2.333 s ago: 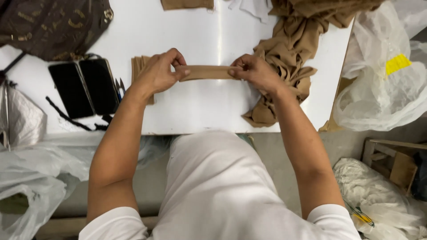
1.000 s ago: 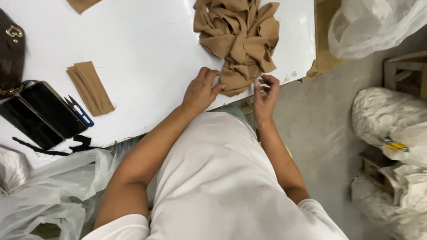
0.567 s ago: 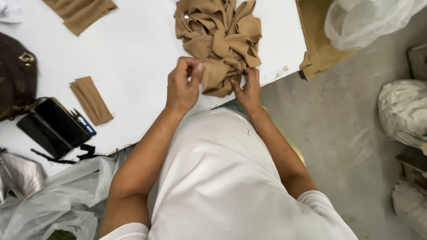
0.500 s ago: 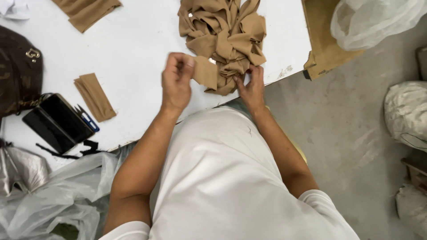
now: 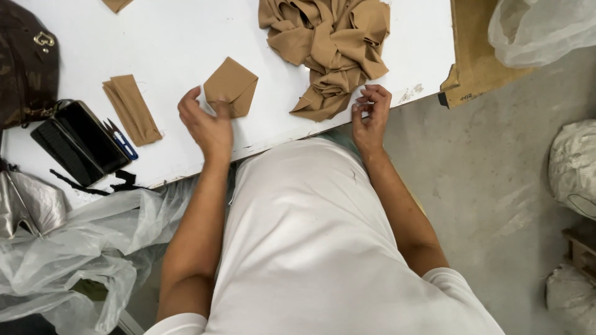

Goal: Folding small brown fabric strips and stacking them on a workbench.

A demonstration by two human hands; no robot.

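Nearest of all, the left hand (image 5: 208, 124) hovers low over the near edge of the white table (image 5: 174, 49), palm half turned up, fingers loosely curled, the thumb and forefinger pinching the lower corner of a small tan fabric piece (image 5: 231, 85). That piece lies just beyond the left fingertips and touches them; it is a flat, folded, roughly diamond shape, its long axis running away from the hand and a little to the right, one corner pointing back at the hand. The cloth looks thin, soft and matte, with a crisp fold line down its face. The right hand (image 5: 370, 110) sits at the table's edge well apart from the piece, fingers bunched together with the tips nearly meeting; whether a thread or scrap is held there cannot be told. So the left hand is plainly the nearer to the piece. Just beyond the right hand, and almost touching its fingertips, lies the heap of tan fabric (image 5: 329, 49), a crumpled, knotted pile of the same limp cloth, between the two hands but farther off. Out to the left of the left hand rests a folded tan strip (image 5: 132, 108), long and flat, slanting away; farther left a black case (image 5: 79, 142) with a small blue-handled tool (image 5: 123, 141) beside it, and a dark brown bag (image 5: 25, 62) beyond.
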